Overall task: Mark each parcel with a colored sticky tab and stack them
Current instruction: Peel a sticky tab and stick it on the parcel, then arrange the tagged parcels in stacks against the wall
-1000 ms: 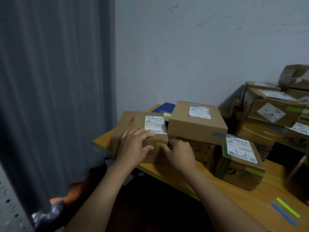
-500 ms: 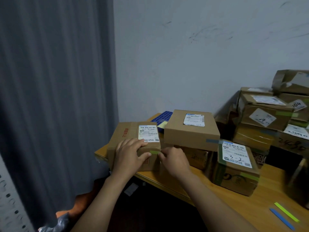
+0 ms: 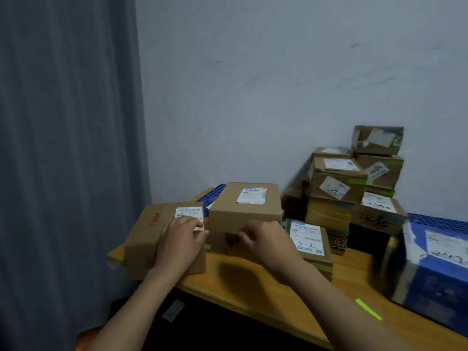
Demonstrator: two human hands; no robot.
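Observation:
A brown parcel with a white label lies at the table's left corner. My left hand rests on its top, fingers flat over the label's lower edge. A green sticky tab sits on the parcel's right side, just below my left thumb. My right hand hovers apart from that parcel, in front of a larger brown parcel, with fingers loosely curled and nothing visible in them. A loose green tab lies on the wooden table to the right.
A parcel marked 3-2 sits right of my right hand. Several taped parcels are stacked against the wall. A blue parcel stands at the far right. A blue crate lies behind the parcels; a grey curtain hangs left.
My right hand has let go of the green tab on the left parcel and drawn away to the right. The left hand stays on the parcel. The view has swung rightward.

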